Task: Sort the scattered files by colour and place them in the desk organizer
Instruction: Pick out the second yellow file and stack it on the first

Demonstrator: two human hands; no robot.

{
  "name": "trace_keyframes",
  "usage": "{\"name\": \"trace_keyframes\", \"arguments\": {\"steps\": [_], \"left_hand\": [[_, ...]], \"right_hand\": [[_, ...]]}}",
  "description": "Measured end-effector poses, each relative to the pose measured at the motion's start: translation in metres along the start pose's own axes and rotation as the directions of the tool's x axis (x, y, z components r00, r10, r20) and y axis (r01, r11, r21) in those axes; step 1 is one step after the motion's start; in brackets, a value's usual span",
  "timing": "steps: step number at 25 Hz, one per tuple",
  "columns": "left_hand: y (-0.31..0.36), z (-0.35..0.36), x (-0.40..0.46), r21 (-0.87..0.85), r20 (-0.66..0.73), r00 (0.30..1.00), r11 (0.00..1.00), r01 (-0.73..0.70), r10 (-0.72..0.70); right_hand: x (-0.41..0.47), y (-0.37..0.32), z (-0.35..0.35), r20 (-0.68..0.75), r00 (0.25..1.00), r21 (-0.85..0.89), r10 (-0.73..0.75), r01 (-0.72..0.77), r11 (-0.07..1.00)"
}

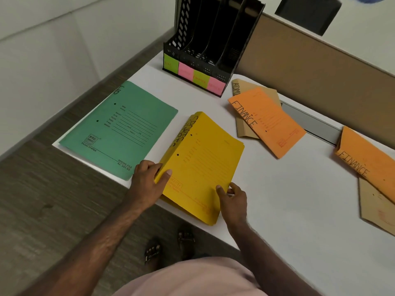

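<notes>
Yellow files (203, 165), stacked, black-lettered spine

A white desk (288, 199) carries everything here. At its far edge stands a black desk organizer (210, 45) with green and pink sticky labels along its front. A green file (119, 129) lies flat at the left corner, and just beside it a stack of yellow files (203, 165) reaches the near edge. Further right, an orange file (269, 122) marked FINANCE overlaps a brown file (243, 86). At the right edge, another orange FINANCE file (367, 159) overlaps a second brown file (376, 208).
</notes>
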State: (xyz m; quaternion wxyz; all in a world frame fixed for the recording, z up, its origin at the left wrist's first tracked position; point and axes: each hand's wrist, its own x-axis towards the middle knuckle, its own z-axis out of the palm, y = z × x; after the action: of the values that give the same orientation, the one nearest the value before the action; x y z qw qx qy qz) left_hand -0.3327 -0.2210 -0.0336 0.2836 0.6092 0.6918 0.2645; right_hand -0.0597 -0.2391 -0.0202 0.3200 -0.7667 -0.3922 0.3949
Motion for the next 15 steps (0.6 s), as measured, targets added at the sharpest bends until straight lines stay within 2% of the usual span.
{"name": "trace_keyframes", "arguments": {"steps": [6, 15], "left_hand": [[-0.007, 0.001, -0.002, -0.054, -0.013, 1.0, 0.998, -0.025, 0.024], [-0.013, 0.005, -0.004, -0.054, -0.059, 0.997, 0.997, -0.054, 0.051]], "right_hand": [[-0.006, -0.001, 0.008, -0.019, 1.0, -0.066, 0.021, -0.022, 0.998], [-0.017, 0.001, 0.007, -0.02, 1.0, -0.068, 0.0, -0.001, 0.998]]}}
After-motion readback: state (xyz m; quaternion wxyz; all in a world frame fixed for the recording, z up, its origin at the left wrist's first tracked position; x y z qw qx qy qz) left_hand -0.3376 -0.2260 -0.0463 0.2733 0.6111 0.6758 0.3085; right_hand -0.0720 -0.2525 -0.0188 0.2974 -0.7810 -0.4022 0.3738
